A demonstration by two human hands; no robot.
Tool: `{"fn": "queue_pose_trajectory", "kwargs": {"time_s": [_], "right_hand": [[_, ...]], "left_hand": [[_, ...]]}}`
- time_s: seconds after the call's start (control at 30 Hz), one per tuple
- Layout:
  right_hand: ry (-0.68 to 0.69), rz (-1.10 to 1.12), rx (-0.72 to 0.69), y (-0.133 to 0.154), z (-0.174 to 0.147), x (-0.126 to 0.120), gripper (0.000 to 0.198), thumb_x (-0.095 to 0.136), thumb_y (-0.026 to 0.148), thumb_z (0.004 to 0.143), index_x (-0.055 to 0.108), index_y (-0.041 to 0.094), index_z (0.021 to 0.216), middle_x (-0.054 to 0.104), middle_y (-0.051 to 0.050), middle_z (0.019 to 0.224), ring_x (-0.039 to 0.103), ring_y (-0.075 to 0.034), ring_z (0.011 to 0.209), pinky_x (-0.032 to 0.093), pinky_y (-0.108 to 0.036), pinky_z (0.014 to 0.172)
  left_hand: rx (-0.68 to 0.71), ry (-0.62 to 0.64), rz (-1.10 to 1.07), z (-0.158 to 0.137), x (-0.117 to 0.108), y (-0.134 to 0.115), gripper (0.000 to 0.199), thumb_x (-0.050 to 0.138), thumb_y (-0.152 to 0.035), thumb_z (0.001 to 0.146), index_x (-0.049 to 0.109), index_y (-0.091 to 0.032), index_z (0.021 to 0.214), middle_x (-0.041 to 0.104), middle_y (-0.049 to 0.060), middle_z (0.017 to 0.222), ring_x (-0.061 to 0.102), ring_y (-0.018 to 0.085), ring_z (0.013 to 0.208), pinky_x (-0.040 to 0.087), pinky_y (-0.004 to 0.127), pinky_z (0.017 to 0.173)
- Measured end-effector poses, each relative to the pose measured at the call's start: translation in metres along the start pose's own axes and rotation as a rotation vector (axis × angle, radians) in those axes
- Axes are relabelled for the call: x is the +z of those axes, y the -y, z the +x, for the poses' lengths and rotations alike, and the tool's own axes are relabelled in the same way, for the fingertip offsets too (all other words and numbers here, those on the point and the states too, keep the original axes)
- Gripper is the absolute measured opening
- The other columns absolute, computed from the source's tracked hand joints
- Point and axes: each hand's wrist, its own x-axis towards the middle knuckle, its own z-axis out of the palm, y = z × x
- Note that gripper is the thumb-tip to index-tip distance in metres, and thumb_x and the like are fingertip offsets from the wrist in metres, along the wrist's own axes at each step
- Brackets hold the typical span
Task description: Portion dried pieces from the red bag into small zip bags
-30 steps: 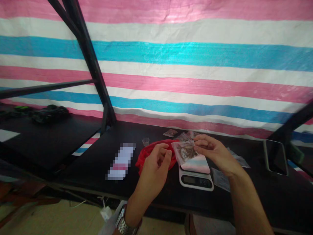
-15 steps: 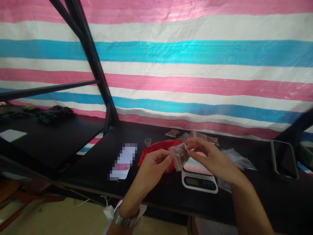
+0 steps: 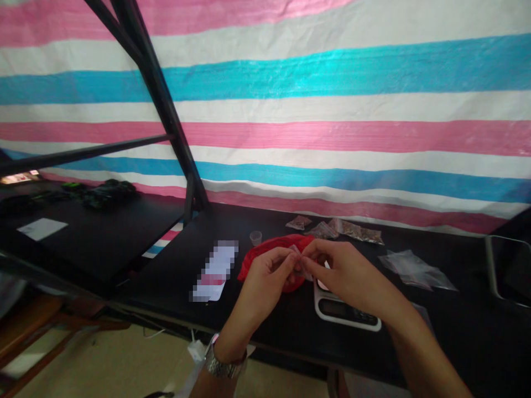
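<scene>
Both hands pinch a small clear zip-lock bag [image 3: 307, 271], mostly covered by the fingers. My left hand [image 3: 269, 276] grips its left side with thumb and forefinger. My right hand [image 3: 336, 265] pinches the bag close by, so the fingertips of the two hands nearly meet. Behind and below my hands lies a red plastic bag [image 3: 265, 249]. A white kitchen scale [image 3: 348, 318] sits under my right hand, which hides much of its top. Several filled zip-lock bags [image 3: 359, 232] lie beyond, holding brownish dry bits.
Flat clear bags [image 3: 417, 268] lie right of the scale, with a phone [image 3: 512, 271] at the far right. A small clear cup [image 3: 256, 238] and a blurred-out white card [image 3: 215, 273] are on the left. A black metal post [image 3: 166, 105] rises at the table's left.
My hands have come together on the zip-lock bag; my right fingers moved from its right side to its top edge near my left ones. The view has shifted slightly.
</scene>
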Motion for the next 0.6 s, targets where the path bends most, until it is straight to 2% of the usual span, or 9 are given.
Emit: {"fn": "queue_pose_trajectory", "kwargs": {"time_s": [0.13,0.27,0.4,0.5,0.6], "right_hand": [[-0.04,0.049,0.007,-0.001,-0.0055,-0.0012,0.021,0.064,0.032,0.097,0.075,0.021,0.081,0.076,0.0,0.076,0.065,-0.016,0.068,0.043,-0.027,0.063],[-0.07,0.061,0.011,0.0014,-0.0092,-0.0007,0.021,0.065,0.032,0.095,0.073,0.021,0.079,0.075,-0.001,0.074,0.065,-0.016,0.068,0.043,-0.028,0.063],[-0.074,0.104,-0.011,-0.001,-0.0075,-0.0008,0.02,0.063,0.032,0.095,0.073,0.021,0.082,0.075,-0.001,0.078,0.064,-0.016,0.071,0.044,-0.028,0.065],[-0.156,0.073,0.017,-0.0025,-0.0039,0.0003,0.018,0.062,0.03,0.094,0.069,0.02,0.08,0.07,0.0,0.074,0.061,-0.016,0.069,0.043,-0.028,0.064],[-0.153,0.04,0.03,0.0017,-0.0025,0.0007,0.019,0.059,0.03,0.095,0.069,0.021,0.082,0.069,0.0,0.075,0.06,-0.016,0.069,0.042,-0.029,0.064]], "left_hand": [[0.018,-0.041,-0.045,0.0011,0.0088,0.0002,0.041,0.08,-0.057,0.085,0.07,-0.018,0.084,0.067,-0.001,0.071,0.059,0.012,0.061,0.047,0.024,0.058],[0.019,-0.009,-0.071,0.0016,0.0113,0.0015,0.043,0.085,-0.057,0.081,0.067,-0.018,0.088,0.067,-0.002,0.071,0.06,0.012,0.06,0.048,0.024,0.059],[-0.003,0.042,-0.062,0.0001,0.0088,0.0026,0.044,0.08,-0.059,0.087,0.068,-0.017,0.086,0.064,-0.002,0.071,0.057,0.011,0.063,0.044,0.023,0.06],[-0.007,0.093,-0.045,-0.0023,0.0082,0.0025,0.044,0.076,-0.06,0.09,0.064,-0.018,0.084,0.06,-0.004,0.068,0.053,0.01,0.061,0.043,0.023,0.058],[0.026,0.068,-0.05,-0.0036,0.0099,0.0036,0.045,0.073,-0.062,0.092,0.06,-0.02,0.083,0.058,-0.005,0.067,0.05,0.01,0.059,0.042,0.023,0.057]]}}
